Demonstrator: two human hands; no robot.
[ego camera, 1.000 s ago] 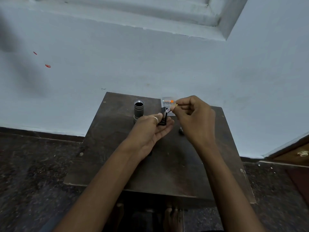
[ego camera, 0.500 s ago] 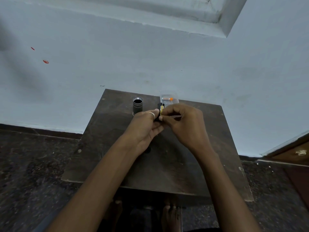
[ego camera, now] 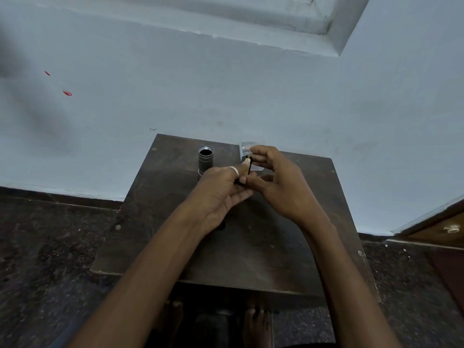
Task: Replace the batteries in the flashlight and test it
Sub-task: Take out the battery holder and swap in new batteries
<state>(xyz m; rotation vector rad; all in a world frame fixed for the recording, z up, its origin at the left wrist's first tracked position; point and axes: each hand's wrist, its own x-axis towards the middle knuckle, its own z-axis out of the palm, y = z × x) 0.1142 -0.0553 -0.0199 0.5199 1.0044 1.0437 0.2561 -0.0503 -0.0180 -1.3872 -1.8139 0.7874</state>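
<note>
Pale blue wall (ego camera: 226, 96) backs a small dark wooden table (ego camera: 251, 247), and both your hands meet over its far half. Your left hand (ego camera: 221, 192) grips a black battery holder (ego camera: 244, 162), fingers curled round its lower part, the ringed forefinger laid along its left side. The holder stands nearly upright, its long axis running from your palm up and away towards the wall. A battery (ego camera: 248, 164) with a yellow stripe lies along the holder's right face, parallel to that axis.

Your right hand (ego camera: 281, 187) comes in from the right. Its fingers are loosely curved, with the forefinger tip (ego camera: 254, 149) over the upper end of the battery and the thumb (ego camera: 251, 181) near the lower end. Whether they actually pinch the battery or only bracket it, I cannot tell.

So the battery sits just left of your right fingertips, between them and the holder. Seating it probably calls for a push leftward, across the axis rather than along it. The right hand is the nearer one for that, while the left braces.

The flashlight body (ego camera: 206, 159) stands upright on the table with its open end up, just left of your left hand. A clear plastic packet (ego camera: 252, 142) lies behind your right fingers.
</note>
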